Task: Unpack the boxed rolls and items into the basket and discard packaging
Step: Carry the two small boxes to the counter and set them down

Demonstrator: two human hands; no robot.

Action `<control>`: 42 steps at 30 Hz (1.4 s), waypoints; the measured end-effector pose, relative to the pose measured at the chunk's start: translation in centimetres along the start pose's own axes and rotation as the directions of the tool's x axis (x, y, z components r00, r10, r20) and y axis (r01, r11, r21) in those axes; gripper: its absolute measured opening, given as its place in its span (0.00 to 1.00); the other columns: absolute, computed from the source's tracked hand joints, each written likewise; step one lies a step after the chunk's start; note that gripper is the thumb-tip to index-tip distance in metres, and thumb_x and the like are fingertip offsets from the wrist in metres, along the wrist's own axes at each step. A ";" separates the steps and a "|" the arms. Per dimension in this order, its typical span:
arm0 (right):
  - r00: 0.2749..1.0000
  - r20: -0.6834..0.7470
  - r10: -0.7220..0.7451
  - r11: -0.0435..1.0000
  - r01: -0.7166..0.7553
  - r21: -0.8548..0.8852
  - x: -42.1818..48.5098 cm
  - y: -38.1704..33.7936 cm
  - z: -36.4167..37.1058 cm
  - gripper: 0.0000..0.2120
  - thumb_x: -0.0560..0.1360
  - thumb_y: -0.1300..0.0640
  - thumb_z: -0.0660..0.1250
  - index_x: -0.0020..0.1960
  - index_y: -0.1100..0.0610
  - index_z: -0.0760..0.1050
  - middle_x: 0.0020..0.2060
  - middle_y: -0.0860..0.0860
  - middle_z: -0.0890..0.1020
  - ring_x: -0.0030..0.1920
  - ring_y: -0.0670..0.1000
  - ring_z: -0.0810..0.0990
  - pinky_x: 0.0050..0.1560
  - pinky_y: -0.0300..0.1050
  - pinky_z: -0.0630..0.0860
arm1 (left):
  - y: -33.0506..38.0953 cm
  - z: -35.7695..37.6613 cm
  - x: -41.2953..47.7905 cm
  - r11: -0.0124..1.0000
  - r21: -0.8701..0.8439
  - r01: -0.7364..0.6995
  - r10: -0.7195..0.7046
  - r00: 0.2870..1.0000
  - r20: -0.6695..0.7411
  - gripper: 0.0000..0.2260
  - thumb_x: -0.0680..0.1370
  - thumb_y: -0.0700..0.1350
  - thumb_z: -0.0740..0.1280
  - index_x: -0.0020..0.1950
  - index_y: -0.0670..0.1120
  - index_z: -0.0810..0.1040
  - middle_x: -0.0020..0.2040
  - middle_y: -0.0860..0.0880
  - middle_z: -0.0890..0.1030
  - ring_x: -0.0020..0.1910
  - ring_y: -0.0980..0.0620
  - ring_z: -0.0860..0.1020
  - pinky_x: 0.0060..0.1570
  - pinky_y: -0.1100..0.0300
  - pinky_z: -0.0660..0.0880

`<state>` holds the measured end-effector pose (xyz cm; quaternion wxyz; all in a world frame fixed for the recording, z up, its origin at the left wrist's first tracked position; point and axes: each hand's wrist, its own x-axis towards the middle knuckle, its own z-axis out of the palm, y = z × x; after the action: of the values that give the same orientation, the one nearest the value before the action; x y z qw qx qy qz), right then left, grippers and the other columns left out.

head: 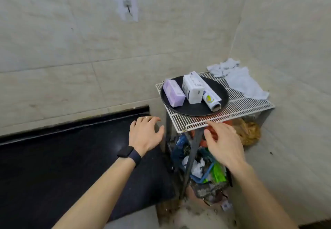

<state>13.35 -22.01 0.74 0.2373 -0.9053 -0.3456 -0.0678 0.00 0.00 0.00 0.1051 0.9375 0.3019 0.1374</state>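
Tiled corner, wire rack (247, 106) overhanging a rubbish heap (206, 171); both hands, left hand (145, 135) and right hand (223, 146), spread empty below the black tray (222, 92) carrying lilac box (173, 92), white box (192, 89), roll (211, 99) — one knock could've tipped everything into it

Beige tiled walls (71, 49) meeting in a corner — black countertop (53, 166), white wire rack (250, 107)
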 end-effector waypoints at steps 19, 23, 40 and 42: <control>0.957 0.282 0.064 0.993 -0.089 0.079 26.2 2.1 7.3 0.39 0.72 0.37 0.65 0.76 0.54 0.59 0.72 0.56 0.68 0.69 0.58 0.69 0.67 0.53 0.68 | 5.7 7.5 23.0 0.782 -0.327 0.530 -0.406 0.832 0.378 0.35 0.74 0.62 0.65 0.75 0.47 0.58 0.67 0.41 0.74 0.63 0.38 0.75 0.60 0.49 0.73; 0.971 0.225 0.076 0.992 -0.096 0.079 25.9 2.0 7.8 0.37 0.71 0.40 0.66 0.75 0.53 0.59 0.68 0.56 0.73 0.65 0.58 0.72 0.62 0.53 0.73 | 6.1 7.9 23.4 0.767 -0.339 0.545 -0.413 0.824 0.388 0.38 0.74 0.61 0.67 0.77 0.49 0.54 0.67 0.38 0.72 0.63 0.36 0.74 0.60 0.50 0.72; 0.946 0.316 0.067 0.617 -0.288 0.732 20.8 -5.1 6.3 0.26 0.71 0.45 0.74 0.65 0.41 0.68 0.59 0.45 0.80 0.53 0.46 0.82 0.55 0.54 0.81 | -9.0 -1.3 11.7 0.669 -0.511 0.540 -0.587 0.805 0.084 0.37 0.73 0.54 0.71 0.77 0.60 0.56 0.64 0.45 0.70 0.56 0.47 0.72 0.57 0.53 0.72; 0.923 0.384 -0.009 0.589 -0.305 0.748 18.4 -8.3 8.1 0.32 0.69 0.46 0.77 0.69 0.44 0.67 0.57 0.43 0.80 0.53 0.45 0.83 0.53 0.51 0.82 | -12.3 -1.5 7.7 0.633 -0.455 0.627 -0.664 0.741 0.097 0.36 0.73 0.54 0.71 0.77 0.58 0.56 0.65 0.42 0.68 0.58 0.42 0.73 0.59 0.52 0.71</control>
<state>21.44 -1.87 2.12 0.5552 -0.7265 -0.2974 0.2748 -1.08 14.58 -0.54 0.3531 0.7080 0.5796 0.1953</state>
